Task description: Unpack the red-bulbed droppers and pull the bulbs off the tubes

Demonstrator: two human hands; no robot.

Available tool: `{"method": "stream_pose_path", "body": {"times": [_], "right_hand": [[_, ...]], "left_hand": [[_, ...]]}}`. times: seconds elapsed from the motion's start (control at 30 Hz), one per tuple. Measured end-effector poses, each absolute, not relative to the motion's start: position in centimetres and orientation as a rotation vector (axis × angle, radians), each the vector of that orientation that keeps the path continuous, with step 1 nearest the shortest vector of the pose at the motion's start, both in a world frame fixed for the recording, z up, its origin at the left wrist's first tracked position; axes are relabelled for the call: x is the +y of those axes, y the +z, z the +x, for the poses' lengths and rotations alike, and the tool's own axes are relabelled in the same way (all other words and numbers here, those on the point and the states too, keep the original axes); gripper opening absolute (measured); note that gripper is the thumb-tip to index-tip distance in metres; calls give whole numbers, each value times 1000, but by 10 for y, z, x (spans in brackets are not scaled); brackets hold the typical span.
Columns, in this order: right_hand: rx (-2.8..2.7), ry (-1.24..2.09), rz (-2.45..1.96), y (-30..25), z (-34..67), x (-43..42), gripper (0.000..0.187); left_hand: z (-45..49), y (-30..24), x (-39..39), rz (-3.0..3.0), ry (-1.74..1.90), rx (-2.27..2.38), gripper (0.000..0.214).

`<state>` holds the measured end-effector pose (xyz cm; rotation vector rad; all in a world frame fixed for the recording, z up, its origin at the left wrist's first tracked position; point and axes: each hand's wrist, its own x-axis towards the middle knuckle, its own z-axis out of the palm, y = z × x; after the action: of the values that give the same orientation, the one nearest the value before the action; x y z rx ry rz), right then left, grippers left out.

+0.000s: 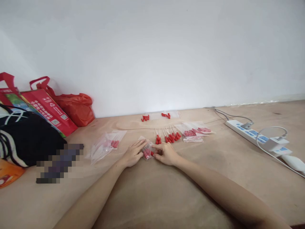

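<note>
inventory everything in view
Bag: one, clear, between hands
Sticks: several, red-tipped, centre
Filled bags: several, clear, right centre
Other bags: several, clear, left centre
Pieces: several, red, near wall
Power strip: one, white, right
Plugs and cables: several, white, grey, right
Carrier bag: one, red, left
Printed bag: at least one, red, left
Bundle: one, black and white, left
Packet: one, orange, left
Pixelated item: one, dark, left
Table: one, brown, beneath
Wall: one, white, behind
Left hand: one, on bag
Right hand: one, by bag

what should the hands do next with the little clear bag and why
Probably nudge the red piece fully inside with the right hand: it seems to sit at the edge of the clear bag, where the left hand rests and more red shows through the plastic.
</note>
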<state>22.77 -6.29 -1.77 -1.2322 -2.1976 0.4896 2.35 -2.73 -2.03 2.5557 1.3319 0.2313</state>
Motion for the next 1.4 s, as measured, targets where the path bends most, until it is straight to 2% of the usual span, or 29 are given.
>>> {"method": "stream_pose_path", "body": {"times": [0.13,0.43,0.53,0.6,0.77,0.97,1.4], "right_hand": [[-2205,573,-1224,-15,226,-63,27],[-2106,180,-1427,-28,210,-66,18],[-2139,124,-1452,-27,211,-66,14],[-2169,104,-1469,-24,211,-67,15],[-2137,150,-1582,-19,208,-66,27],[-2140,144,-1585,-20,210,-71,16],[-2037,239,-1483,-20,238,-85,29]], "left_hand": [[25,-21,-30,2560,293,1358,54],[21,-19,-31,2608,239,1244,58],[21,-19,-30,2594,278,1228,51],[22,-20,-30,2568,332,1254,45],[24,-22,-32,2625,324,1329,47],[21,-23,-31,2687,302,1288,47],[18,-20,-31,2613,218,1335,47]]}}
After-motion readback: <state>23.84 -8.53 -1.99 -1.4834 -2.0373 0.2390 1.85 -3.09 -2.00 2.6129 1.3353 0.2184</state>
